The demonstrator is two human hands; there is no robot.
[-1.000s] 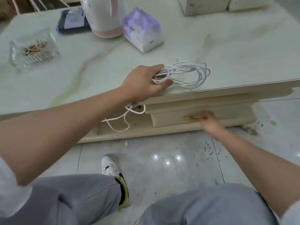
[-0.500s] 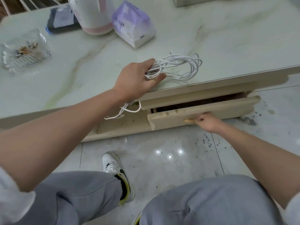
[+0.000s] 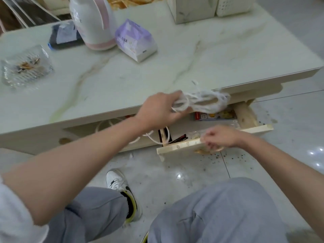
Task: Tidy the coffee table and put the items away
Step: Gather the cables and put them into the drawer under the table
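Note:
My left hand [image 3: 160, 110] grips a coiled white cable [image 3: 203, 102] and holds it, blurred, over the front edge of the marble coffee table [image 3: 210, 55], just above the pulled-out drawer [image 3: 215, 137]. A loose end of the cable hangs under my forearm. My right hand [image 3: 220, 138] rests on the drawer's front panel with its fingers curled over the top edge. Inside the drawer I see a red and yellow box [image 3: 213, 115], a dark packet and clear plastic wrap.
On the table stand a white and pink kettle [image 3: 92, 21], a purple tissue pack [image 3: 135, 40], a glass ashtray [image 3: 26, 66], a dark phone-like item [image 3: 64, 35] and two white boxes [image 3: 192, 7] at the back. My knees and one sneaker [image 3: 122, 190] are on the speckled tile floor below.
The drawer has slid out from nearly closed to wide open under my right hand. My left hand has lifted the cable off the tabletop and carried it right, over the drawer.

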